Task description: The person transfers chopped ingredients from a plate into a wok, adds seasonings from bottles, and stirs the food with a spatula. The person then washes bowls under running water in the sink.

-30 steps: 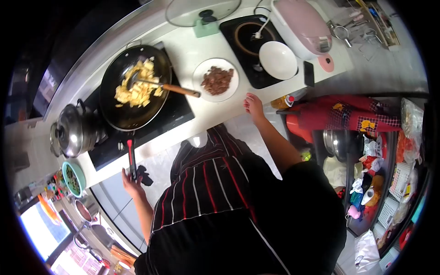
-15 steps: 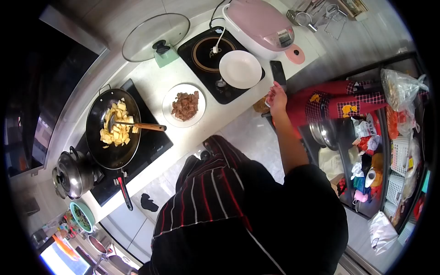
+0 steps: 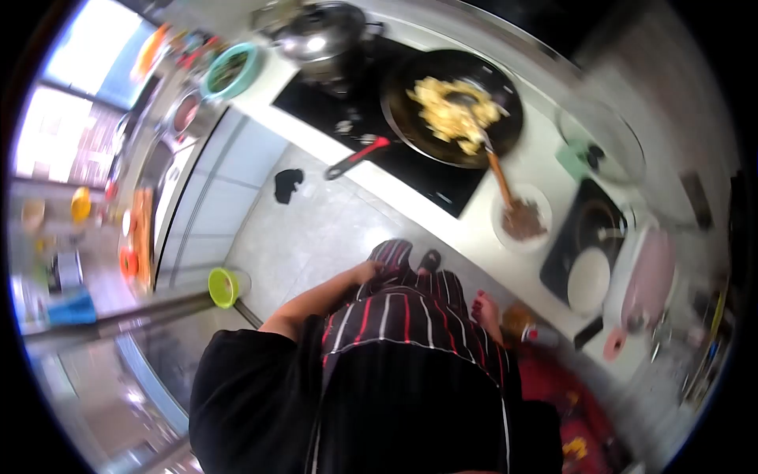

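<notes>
My left hand [image 3: 365, 272] is at the front of my striped apron [image 3: 395, 312], with its fingers partly hidden and blurred against the cloth. My right hand [image 3: 487, 310] hangs on the other side of the apron, below the counter edge, fingers loosely apart and holding nothing. On the cooktop, a black wok [image 3: 505, 118] contains pale yellow chopped pieces [image 3: 442, 110]. A spatula [image 3: 498, 172] with a wooden handle rests in the wok, its handle end reaching over a white plate [image 3: 503, 229] of brown cooked meat [image 3: 524, 220].
A lidded steel pot [image 3: 322, 35] and a teal bowl of greens [image 3: 229, 71] stand left of the wok. Beyond the plate are a glass lid [image 3: 624, 150], a white bowl [image 3: 589, 280], a black phone [image 3: 588, 332] and a pink rice cooker [image 3: 651, 276]. A green bin [image 3: 223, 288] stands on the floor.
My view has swung left, bringing the window and sink side in. My right hand has come away from beside the phone and down to my side. My left hand has come into view.
</notes>
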The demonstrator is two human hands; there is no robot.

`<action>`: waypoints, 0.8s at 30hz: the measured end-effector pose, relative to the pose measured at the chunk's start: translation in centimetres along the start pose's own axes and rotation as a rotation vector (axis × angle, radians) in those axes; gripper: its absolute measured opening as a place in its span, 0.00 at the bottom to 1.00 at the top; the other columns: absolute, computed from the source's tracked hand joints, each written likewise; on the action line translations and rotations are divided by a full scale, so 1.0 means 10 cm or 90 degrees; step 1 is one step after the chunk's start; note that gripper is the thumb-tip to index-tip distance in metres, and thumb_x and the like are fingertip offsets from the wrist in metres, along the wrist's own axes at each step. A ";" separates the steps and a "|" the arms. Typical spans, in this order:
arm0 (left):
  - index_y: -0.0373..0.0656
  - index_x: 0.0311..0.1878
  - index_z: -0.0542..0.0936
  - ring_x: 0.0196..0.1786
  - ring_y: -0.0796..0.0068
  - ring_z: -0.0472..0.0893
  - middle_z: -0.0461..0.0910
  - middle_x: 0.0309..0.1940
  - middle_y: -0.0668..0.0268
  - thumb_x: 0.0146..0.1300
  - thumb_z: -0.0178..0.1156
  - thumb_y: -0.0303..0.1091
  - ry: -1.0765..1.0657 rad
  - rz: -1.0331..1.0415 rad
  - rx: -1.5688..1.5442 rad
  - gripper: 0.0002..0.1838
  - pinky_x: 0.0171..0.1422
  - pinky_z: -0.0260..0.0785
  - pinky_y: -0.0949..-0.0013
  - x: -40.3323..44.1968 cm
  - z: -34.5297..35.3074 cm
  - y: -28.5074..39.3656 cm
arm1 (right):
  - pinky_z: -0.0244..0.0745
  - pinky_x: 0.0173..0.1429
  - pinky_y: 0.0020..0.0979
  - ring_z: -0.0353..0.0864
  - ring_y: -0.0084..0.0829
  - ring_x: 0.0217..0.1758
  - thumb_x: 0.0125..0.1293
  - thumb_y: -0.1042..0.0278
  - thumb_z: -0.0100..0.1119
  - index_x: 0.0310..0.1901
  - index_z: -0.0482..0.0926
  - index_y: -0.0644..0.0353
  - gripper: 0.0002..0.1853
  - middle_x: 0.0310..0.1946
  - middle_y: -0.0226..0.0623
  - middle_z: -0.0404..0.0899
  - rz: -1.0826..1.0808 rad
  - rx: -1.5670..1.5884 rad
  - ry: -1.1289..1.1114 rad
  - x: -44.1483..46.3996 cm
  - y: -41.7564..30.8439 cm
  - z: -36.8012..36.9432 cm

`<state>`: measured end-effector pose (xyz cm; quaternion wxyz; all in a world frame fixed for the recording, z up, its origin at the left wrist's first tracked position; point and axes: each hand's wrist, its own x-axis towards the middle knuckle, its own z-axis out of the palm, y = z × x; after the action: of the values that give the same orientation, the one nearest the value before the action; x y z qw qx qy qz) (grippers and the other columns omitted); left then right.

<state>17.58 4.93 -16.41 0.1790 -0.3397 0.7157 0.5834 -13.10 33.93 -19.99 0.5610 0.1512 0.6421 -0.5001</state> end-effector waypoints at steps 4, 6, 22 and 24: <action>0.43 0.53 0.81 0.48 0.58 0.82 0.82 0.46 0.52 0.54 0.61 0.42 0.131 -0.065 0.022 0.23 0.56 0.71 0.59 -0.29 0.02 -1.06 | 0.62 0.24 0.21 0.71 0.18 0.24 0.61 0.70 0.54 0.48 0.75 0.51 0.13 0.24 0.22 0.72 -0.042 -0.208 -0.084 -0.04 -0.44 1.05; 0.45 0.50 0.83 0.43 0.62 0.83 0.84 0.40 0.55 0.49 0.62 0.42 0.229 -0.171 0.015 0.23 0.51 0.73 0.62 -0.76 -0.15 -0.99 | 0.63 0.26 0.22 0.72 0.18 0.25 0.61 0.70 0.54 0.50 0.76 0.51 0.14 0.25 0.22 0.73 -0.064 -0.285 -0.110 0.05 -0.53 1.40; 0.45 0.42 0.84 0.29 0.71 0.82 0.83 0.28 0.61 0.47 0.62 0.28 0.492 -0.353 -0.424 0.15 0.33 0.74 0.65 -3.47 -0.85 -3.93 | 0.77 0.33 0.29 0.80 0.28 0.29 0.64 0.70 0.48 0.55 0.75 0.58 0.17 0.32 0.33 0.81 -0.084 -0.693 -0.488 1.86 1.06 4.16; 0.46 0.47 0.82 0.28 0.72 0.81 0.82 0.26 0.63 0.50 0.60 0.29 0.562 -0.375 -0.526 0.18 0.29 0.73 0.66 -3.78 -1.22 -4.25 | 0.78 0.39 0.30 0.82 0.32 0.33 0.65 0.68 0.48 0.52 0.78 0.63 0.16 0.37 0.37 0.83 -0.819 -1.061 -0.716 3.26 1.59 3.94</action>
<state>75.48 0.02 -18.97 -0.1231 -0.7680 0.3173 0.5426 10.78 -2.79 -50.82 0.3355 -0.8493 0.3912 -0.1147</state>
